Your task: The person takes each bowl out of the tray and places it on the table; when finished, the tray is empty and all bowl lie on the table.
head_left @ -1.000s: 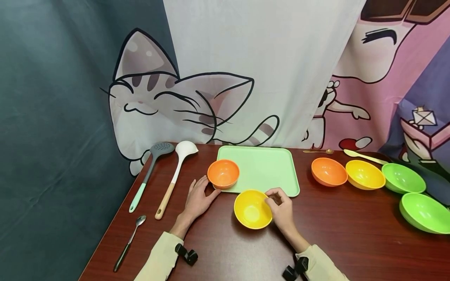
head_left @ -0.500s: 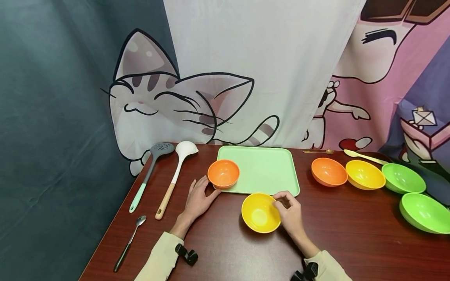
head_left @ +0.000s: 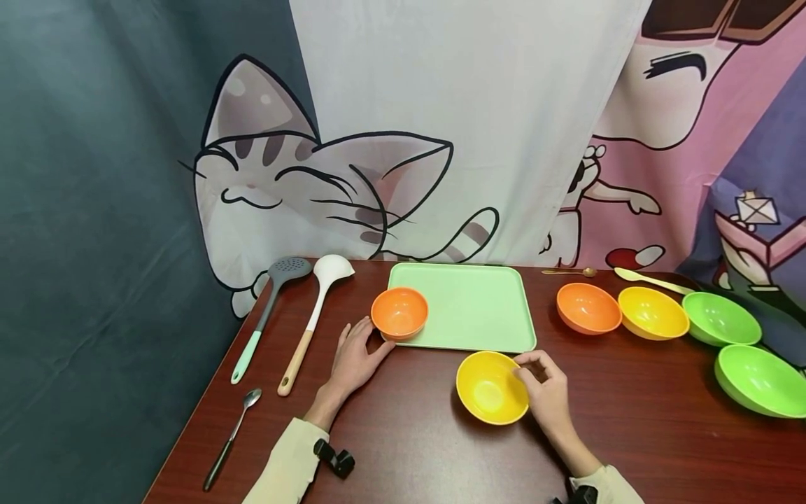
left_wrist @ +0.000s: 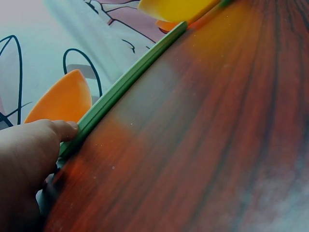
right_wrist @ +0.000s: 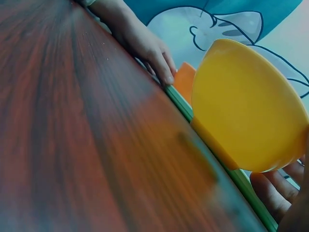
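Head view shows us both forearms stretching over the table [head_left: 415, 427] from the near side. The left hand [head_left: 356, 358] lies at the left near corner of the green tray [head_left: 472, 304], its grip loose, thumb at the tray's rim, just beside the orange bowl [head_left: 399, 313] on that corner. The right hand [head_left: 546, 393] has its grip closed on the yellow bowl [head_left: 492, 389], thumb and bent fingers pinching the right rim; we see this bowl just near of the tray's right half, though we cannot tell whether its base touches the table. We count six bowls: two orange, two yellow, two green. Four are grouped at right: a second orange bowl [head_left: 588, 309], a second yellow bowl [head_left: 653, 313], a far green bowl [head_left: 721, 319] and a near green bowl [head_left: 761, 381]. Of five utensils, three lie left: a slotted turner [head_left: 260, 322], a white ladle [head_left: 312, 318] and a black-handled spoon [head_left: 231, 439]. Two lie far right: a small golden spoon [head_left: 588, 272] and a pale yellow knife [head_left: 655, 281].
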`<control>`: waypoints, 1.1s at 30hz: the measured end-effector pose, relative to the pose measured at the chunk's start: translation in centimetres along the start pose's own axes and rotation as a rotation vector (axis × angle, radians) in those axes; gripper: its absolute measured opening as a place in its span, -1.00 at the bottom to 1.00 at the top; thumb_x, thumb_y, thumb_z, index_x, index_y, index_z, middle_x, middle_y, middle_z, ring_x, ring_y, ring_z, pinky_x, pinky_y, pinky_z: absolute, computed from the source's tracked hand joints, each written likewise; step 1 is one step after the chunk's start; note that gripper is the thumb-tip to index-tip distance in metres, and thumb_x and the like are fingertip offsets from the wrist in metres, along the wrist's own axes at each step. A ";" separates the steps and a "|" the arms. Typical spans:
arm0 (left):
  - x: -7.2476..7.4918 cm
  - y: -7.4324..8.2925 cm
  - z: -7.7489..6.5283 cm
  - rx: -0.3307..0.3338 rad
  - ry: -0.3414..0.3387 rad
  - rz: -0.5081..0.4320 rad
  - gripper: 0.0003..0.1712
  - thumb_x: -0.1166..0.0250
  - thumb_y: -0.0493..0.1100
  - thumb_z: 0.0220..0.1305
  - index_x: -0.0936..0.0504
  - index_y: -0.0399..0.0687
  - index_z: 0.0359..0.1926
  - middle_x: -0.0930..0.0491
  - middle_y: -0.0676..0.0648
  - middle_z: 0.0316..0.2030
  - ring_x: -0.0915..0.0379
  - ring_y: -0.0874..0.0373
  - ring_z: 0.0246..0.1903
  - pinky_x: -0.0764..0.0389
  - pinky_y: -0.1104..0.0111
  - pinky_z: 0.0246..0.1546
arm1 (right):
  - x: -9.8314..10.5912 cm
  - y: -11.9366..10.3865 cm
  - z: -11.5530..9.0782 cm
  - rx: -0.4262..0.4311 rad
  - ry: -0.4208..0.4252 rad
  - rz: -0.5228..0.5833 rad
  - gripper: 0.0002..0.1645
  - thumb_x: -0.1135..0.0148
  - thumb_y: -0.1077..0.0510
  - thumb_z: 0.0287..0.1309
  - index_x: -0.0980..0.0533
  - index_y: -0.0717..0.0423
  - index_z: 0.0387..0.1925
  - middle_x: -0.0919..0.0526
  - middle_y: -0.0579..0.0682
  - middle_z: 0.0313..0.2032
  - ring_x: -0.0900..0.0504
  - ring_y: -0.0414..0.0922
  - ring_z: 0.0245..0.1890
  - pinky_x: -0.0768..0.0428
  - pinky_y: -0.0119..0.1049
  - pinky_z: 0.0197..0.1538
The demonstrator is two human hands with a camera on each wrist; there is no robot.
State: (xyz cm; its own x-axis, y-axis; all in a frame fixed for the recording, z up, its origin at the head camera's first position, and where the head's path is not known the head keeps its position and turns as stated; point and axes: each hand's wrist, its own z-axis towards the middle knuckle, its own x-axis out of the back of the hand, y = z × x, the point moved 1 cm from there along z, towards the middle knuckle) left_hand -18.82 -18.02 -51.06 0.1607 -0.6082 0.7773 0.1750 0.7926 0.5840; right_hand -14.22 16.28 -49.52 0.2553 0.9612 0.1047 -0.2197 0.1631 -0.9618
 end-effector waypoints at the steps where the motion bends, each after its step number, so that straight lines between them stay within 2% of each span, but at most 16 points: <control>1: 0.0 0.0 0.0 -0.002 0.002 0.000 -0.21 -0.31 0.23 0.28 -0.44 -0.09 0.38 -0.47 -0.11 0.34 -0.25 -0.03 0.43 0.02 -0.09 0.51 | 0.3 0.0 0.0 -0.002 0.003 -0.006 -0.86 -0.24 0.54 0.06 -0.60 0.36 -0.33 -0.65 -0.10 -0.40 -0.59 -0.32 -0.41 -0.57 -0.58 -0.28; 9: -0.1 -0.1 0.0 0.005 -0.004 0.003 -0.21 -0.30 0.23 0.28 -0.44 -0.10 0.38 -0.47 -0.11 0.34 -0.25 -0.03 0.44 0.03 -0.09 0.52 | 2.6 0.0 0.0 -0.018 0.067 -0.045 -0.90 -0.20 0.53 0.10 -0.57 0.43 -0.31 -0.64 -0.22 -0.42 -0.57 -0.33 -0.43 -0.54 -0.61 -0.32; 16: 0.0 -0.2 0.1 -0.001 0.003 0.004 -0.21 -0.30 0.23 0.29 -0.43 -0.11 0.38 -0.47 -0.11 0.34 -0.26 -0.03 0.43 0.02 -0.10 0.51 | 4.1 0.2 0.3 -0.075 0.113 -0.093 -0.90 -0.22 0.47 0.14 -0.58 0.40 -0.26 -0.62 -0.28 -0.43 -0.56 -0.32 -0.42 -0.53 -0.61 -0.31; 23: -0.1 -0.1 0.0 -0.001 -0.004 0.000 -0.21 -0.30 0.24 0.29 -0.43 -0.10 0.38 -0.47 -0.11 0.34 -0.25 -0.02 0.43 0.03 -0.10 0.52 | 6.3 0.9 0.7 -0.138 0.204 -0.067 -0.89 -0.22 0.47 0.13 -0.57 0.43 -0.26 -0.63 -0.26 -0.48 -0.53 -0.32 -0.46 -0.49 -0.61 -0.38; 33: -0.1 -0.2 0.0 -0.004 0.000 0.004 -0.21 -0.30 0.23 0.29 -0.44 -0.11 0.38 -0.47 -0.13 0.34 -0.26 -0.03 0.43 0.02 -0.10 0.51 | 9.1 1.2 1.3 -0.113 0.309 -0.068 -0.93 -0.22 0.48 0.11 -0.58 0.40 -0.34 -0.64 -0.30 -0.50 -0.54 -0.35 -0.47 -0.48 -0.66 -0.39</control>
State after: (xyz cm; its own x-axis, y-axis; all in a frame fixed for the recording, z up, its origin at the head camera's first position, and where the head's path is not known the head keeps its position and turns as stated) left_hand -18.90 -18.11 -51.22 0.1615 -0.6051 0.7796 0.1784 0.7949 0.5800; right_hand -13.35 25.53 -49.44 0.5429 0.8332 0.1049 -0.0909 0.1825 -0.9790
